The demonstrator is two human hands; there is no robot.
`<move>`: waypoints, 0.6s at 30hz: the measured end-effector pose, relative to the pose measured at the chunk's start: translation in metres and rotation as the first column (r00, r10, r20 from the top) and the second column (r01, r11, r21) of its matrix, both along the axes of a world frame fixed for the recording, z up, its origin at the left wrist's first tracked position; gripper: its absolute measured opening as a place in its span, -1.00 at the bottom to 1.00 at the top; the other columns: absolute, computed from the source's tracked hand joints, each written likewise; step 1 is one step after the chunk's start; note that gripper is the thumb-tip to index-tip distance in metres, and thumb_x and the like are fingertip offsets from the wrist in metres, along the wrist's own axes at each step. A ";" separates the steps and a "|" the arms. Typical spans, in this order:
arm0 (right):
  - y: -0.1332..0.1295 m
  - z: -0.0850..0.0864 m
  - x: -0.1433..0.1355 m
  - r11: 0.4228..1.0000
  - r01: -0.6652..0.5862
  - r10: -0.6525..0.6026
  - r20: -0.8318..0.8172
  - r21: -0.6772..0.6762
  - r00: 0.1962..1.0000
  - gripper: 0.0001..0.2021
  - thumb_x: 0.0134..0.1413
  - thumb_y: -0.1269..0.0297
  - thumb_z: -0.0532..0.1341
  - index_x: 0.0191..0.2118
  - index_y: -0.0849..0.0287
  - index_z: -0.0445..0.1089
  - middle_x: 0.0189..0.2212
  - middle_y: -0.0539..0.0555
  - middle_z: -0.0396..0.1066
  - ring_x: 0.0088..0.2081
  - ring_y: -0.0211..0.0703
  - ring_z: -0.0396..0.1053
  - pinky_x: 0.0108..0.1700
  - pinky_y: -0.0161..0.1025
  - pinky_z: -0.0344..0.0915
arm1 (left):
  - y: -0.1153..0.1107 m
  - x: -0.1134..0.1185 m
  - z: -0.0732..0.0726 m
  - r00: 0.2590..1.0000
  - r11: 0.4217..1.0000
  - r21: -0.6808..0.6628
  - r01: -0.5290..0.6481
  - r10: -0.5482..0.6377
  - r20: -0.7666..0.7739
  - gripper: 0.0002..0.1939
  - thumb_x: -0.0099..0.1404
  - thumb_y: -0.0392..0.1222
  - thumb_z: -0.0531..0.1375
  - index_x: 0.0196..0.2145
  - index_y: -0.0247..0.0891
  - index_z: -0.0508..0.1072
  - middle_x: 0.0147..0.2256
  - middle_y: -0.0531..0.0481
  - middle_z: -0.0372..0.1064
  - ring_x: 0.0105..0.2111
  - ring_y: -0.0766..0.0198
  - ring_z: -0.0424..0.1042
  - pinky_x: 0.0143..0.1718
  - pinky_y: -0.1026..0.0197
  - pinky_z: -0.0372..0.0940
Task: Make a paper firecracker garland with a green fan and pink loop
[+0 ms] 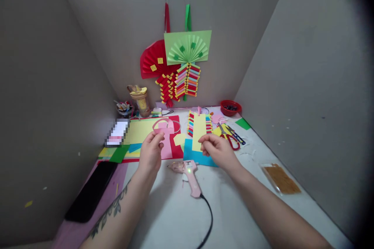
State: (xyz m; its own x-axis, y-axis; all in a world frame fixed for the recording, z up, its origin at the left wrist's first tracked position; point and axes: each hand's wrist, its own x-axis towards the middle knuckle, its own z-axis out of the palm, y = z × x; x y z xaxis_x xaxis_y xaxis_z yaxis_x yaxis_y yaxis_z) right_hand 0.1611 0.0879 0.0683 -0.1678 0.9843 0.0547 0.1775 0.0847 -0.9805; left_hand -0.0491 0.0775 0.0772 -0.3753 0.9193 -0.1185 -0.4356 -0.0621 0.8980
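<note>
My left hand (pixel 152 148) is raised over the table, its thumb and fingers pinched at the lower end of a pink paper loop (pixel 159 123); what exactly lies between the fingertips is too small to tell. Behind it lies a pink paper sheet (pixel 167 146). My right hand (pixel 214 148) has its fingers curled together beside a pale yellow paper strip (pixel 199 128); whatever it may hold is hidden. Rows of coloured paper rolls (pixel 190 123) show on both sides of the strip. A pink glue gun (pixel 191 179) lies below and between my hands.
Red-handled scissors (pixel 232 142) and snips (pixel 238 136) lie at the right, near a red bowl (pixel 230 107). A brown slab in clear wrap (pixel 282 179) sits further right. At the left are a phone (pixel 117 133) and a black object (pixel 92 192). Paper fans (pixel 189 48) hang behind.
</note>
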 end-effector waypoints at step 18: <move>-0.069 -0.049 0.004 0.855 -0.092 -0.039 -0.239 -0.511 0.970 -0.53 -0.25 0.28 0.32 -0.12 0.17 0.24 -0.44 -0.04 0.31 -0.53 -0.29 0.26 -0.58 -0.38 0.13 | 0.010 -0.024 0.008 0.999 0.999 -0.004 0.047 -0.047 0.013 -0.70 -0.14 -0.13 0.37 -0.51 -0.28 0.34 -0.53 0.14 0.27 -0.52 0.47 0.25 -0.50 0.39 0.06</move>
